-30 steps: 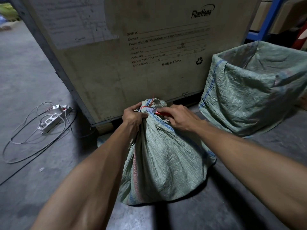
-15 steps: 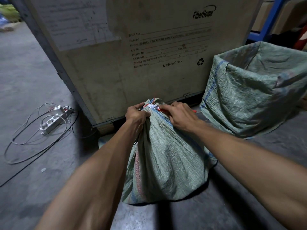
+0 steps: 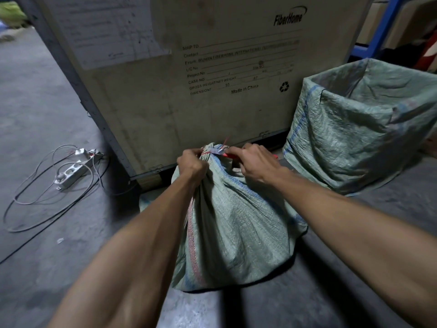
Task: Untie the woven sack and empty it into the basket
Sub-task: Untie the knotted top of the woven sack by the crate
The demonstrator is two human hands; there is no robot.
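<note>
A full green woven sack point(image 3: 234, 223) stands on the concrete floor in front of me, its neck bunched and bound with a red string point(image 3: 225, 153). My left hand point(image 3: 191, 163) grips the gathered neck just below the knot. My right hand point(image 3: 256, 162) pinches the red string on the right side of the knot, with a strand sticking up above the neck. To the right stands the basket point(image 3: 335, 143), lined with an open green woven bag; its inside is mostly hidden from here.
A large wooden shipping crate point(image 3: 189, 79) rises directly behind the sack. A white power strip point(image 3: 75, 169) with looping cables lies on the floor to the left. Blue shelving point(image 3: 378, 31) stands at the back right.
My right hand has shifted slightly right along the knot, pulling the red string. The left hand keeps its grip on the neck. The sack stays in place.
</note>
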